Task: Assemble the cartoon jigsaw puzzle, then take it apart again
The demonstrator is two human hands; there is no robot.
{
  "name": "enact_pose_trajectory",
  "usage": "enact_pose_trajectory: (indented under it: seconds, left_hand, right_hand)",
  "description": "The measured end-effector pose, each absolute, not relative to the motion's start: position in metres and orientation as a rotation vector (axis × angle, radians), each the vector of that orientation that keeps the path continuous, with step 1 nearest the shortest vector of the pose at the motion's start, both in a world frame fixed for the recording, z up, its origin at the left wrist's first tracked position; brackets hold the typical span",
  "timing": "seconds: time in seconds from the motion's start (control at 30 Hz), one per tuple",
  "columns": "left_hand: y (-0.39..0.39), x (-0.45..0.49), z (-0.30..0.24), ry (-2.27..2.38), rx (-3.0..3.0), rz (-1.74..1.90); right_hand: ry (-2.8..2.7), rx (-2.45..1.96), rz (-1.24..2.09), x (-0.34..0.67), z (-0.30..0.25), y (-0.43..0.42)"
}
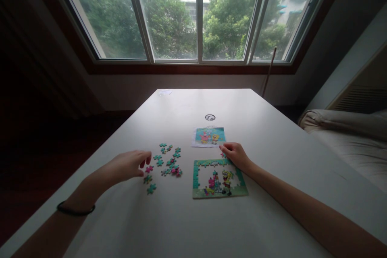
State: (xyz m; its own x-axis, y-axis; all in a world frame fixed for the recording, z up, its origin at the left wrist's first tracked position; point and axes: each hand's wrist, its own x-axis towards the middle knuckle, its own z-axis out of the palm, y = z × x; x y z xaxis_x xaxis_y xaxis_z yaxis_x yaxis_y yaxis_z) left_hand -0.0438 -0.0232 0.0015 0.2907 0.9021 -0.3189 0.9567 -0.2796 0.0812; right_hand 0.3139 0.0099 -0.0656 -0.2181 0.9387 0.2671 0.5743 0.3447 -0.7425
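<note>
Head view: a smooth, matte white table (181, 217) runs out toward a wide window (198, 12). On it lies a flat, rectangular puzzle board (238, 188), its teal border filled in, a cluster of bright cartoon pieces set in the lower middle, and the rest showing bare pale backing. Just beyond it lies a small printed reference picture (208, 136) in teal, pink and yellow, thin as paper. To the left of the board a loose scatter of puzzle pieces (169, 162) is spread out, small knobbed card shapes that are mostly teal with a few pink.

The left hand (127, 166) reaches in from the lower left with the palm down and the forearm nearly flat over the table. Its fingers are loosely curled and parted, holding nothing, and the tips hover just beside a pink piece (149, 169) at the edge of the scatter. A thin black band (75, 209) circles that wrist.

The right hand (235, 154) comes in from the lower right with the arm stretched long. It sits at the board's upper right corner, fingers bent down onto a small piece (223, 155) at the top edge. Whether it pinches the piece or only presses on it cannot be told.
</note>
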Motion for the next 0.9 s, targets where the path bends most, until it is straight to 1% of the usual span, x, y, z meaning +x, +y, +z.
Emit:
enact_pose_trajectory:
  seconds: [0.17, 0.4, 0.63, 0.9]
  left_hand:
    - [-0.023, -0.041, 0.0, 1.645, 2.345, -0.228]
    - [-0.018, -0.039, -0.004, 1.641, 2.332, -0.263]
    - [-0.017, -0.041, -0.006, 1.646, 2.379, -0.223]
    - [-0.021, -0.013, -0.006, 1.594, 2.47, 0.119]
  right_hand:
    - [-1.913, -1.329, 0.654, 0.314, -0.066, 0.01]
    - [-1.921, -1.336, 0.668, 0.314, -0.064, 0.009]
    - [-1.921, -1.329, 0.663, 0.314, -0.066, 0.01]
    - [-1.918, -1.316, 0.661, 0.313, -0.066, 0.01]
